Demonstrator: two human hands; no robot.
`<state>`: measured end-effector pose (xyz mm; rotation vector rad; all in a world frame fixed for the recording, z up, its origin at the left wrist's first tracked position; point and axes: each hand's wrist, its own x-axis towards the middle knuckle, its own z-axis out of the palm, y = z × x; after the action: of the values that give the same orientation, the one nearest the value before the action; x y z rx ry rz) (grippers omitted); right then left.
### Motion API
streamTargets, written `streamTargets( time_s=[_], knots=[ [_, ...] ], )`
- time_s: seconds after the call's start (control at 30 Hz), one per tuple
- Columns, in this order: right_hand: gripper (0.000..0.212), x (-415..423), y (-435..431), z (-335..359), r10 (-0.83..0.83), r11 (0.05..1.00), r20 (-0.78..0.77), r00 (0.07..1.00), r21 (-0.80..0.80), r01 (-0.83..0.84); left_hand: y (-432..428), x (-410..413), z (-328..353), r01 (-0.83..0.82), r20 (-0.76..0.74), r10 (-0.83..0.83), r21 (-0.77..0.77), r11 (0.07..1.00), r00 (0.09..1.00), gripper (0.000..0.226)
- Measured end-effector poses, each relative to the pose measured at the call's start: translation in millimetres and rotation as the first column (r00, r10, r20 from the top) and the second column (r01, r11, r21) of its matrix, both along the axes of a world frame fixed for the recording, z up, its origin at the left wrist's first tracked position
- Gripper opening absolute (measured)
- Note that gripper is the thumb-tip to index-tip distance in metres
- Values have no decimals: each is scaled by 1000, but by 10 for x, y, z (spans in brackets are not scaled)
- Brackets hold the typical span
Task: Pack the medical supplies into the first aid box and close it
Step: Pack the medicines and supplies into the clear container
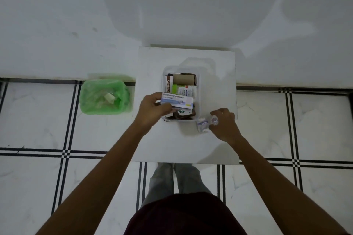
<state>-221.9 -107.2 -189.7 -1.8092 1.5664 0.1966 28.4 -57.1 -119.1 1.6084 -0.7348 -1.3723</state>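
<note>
A clear plastic first aid box (pixel 198 89) stands open on a small white table (pixel 187 145). Inside it lie a brown povidone-iodine carton (pixel 168 83), a brown bandage roll (pixel 184 79), a green-and-white packet (pixel 181 89) and dark items near the front. My left hand (pixel 152 109) holds a white-and-blue antiseptic bandage carton (pixel 177 100) over the box's front left part. To the right of the box, my right hand (pixel 224 123) pinches one clear gauze packet (pixel 214 120); a second packet (pixel 202 125) rests on the table beside it. No lid is clearly visible.
A green bin with a green liner (pixel 104 97) sits on the tiled floor left of the table, with scraps inside. A white wall rises just behind the table. My legs stand at the table's near edge.
</note>
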Motion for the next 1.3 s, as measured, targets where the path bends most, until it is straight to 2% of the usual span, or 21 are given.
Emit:
streamTargets(
  time_s=[0.07,0.13,0.23,0.3,0.43,0.5,0.57,0.67,0.77,0.87,0.97,1.07,1.2,1.23,1.3],
  knots=[
    [58,-75,57,-77,163,986,-79,983,30,-161,-34,-135,-102,115,125,-115,8,993,986,25],
    [62,-102,85,-128,264,962,-147,953,-30,-271,-40,-219,-178,190,247,-188,13,982,951,16],
    [59,-90,1,-133,335,923,-265,904,-99,-372,-46,-259,-204,236,401,-226,25,971,888,11],
    [49,-63,-95,-117,346,911,-334,877,-104,-398,-48,-239,-205,308,518,-268,10,951,812,12],
    [28,4,-238,-35,283,929,-346,895,-133,-345,-8,-164,-235,532,739,-355,-6,847,573,16],
    [24,-22,-294,50,231,961,-314,921,-77,-267,14,-169,-228,542,793,-323,-11,841,517,20],
    [22,-90,-357,209,152,986,-199,968,-38,-162,32,-175,-200,533,833,-249,-64,844,494,16],
    [17,-193,-465,558,37,999,76,996,-17,-36,27,-112,-161,411,820,-97,-178,894,564,9],
    [14,-122,-493,924,18,1000,260,965,-22,-13,57,8,-153,197,765,61,-241,950,641,7],
    [26,177,-495,1047,80,997,405,911,-50,-65,125,79,-167,56,683,106,-211,976,723,6],
    [20,540,-467,914,255,966,415,873,-142,-215,213,58,-188,-35,569,111,-144,989,815,10],
    [21,771,-444,769,251,968,414,875,-91,-235,261,51,-230,-93,512,124,-86,992,850,21],
    [19,906,-314,585,229,973,331,916,-53,-224,279,120,-287,-66,476,58,0,998,878,27],
    [19,920,-250,546,234,972,288,928,-106,-212,287,132,-290,-59,466,45,16,998,883,27],
    [19,934,-116,466,298,911,130,946,-334,-241,291,128,-283,-36,460,16,35,999,888,28]
  ],
)
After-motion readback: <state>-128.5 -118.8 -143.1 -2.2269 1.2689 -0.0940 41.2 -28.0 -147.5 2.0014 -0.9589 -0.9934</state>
